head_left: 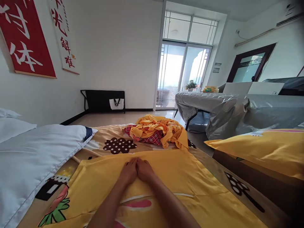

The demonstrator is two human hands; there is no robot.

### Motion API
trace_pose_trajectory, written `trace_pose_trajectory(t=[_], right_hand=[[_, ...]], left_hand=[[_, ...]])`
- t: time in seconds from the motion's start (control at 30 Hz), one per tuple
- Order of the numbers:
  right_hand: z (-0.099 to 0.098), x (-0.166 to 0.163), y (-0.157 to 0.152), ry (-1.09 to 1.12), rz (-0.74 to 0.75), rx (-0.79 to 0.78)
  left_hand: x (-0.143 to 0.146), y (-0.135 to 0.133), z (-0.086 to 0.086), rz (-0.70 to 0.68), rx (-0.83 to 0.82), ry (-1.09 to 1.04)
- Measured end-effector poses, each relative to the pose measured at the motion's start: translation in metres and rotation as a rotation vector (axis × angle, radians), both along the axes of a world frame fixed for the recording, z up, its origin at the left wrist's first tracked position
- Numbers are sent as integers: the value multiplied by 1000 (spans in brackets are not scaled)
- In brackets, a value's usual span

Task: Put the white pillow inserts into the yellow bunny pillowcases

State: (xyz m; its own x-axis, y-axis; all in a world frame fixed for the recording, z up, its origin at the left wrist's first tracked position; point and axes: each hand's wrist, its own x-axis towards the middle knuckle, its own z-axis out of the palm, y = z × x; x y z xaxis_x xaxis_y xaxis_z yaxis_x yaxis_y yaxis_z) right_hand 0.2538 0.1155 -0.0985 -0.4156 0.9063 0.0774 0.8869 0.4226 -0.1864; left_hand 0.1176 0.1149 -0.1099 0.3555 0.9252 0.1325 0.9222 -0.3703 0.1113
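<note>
My left hand (129,172) and my right hand (144,170) lie side by side, palms down, on a yellow cloth (175,177) spread over the bed. The fingers are stretched flat and touch at the middle of the cloth's far edge. Neither hand holds anything. Beyond the hands a crumpled heap of yellow and red-checked fabric (158,129) lies at the foot of the bed. The patterned bedsheet (118,144) shows around the yellow cloth.
A white duvet (30,155) is bunched at the left. A yellow pillow (263,148) sits at the right on a brown surface. A table under a grey cover (228,107) stands beyond, with glass doors (182,72) behind.
</note>
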Motion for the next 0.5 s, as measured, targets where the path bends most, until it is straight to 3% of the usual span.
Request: trace_pose_trajectory(t=[0.07, 0.17, 0.33, 0.5], right_hand=[[-7, 9, 4, 7, 9, -46], [-13, 58, 16, -3, -55, -113], [-23, 148, 27, -69, -252, -143], [-24, 209, 26, -143, -391, -124]], left_hand=[[-5, 5, -11, 46, -40, -12], [-44, 17, -19, 128, -88, -14], [-111, 30, -20, 295, -149, 12], [-170, 27, -19, 452, -193, 52]])
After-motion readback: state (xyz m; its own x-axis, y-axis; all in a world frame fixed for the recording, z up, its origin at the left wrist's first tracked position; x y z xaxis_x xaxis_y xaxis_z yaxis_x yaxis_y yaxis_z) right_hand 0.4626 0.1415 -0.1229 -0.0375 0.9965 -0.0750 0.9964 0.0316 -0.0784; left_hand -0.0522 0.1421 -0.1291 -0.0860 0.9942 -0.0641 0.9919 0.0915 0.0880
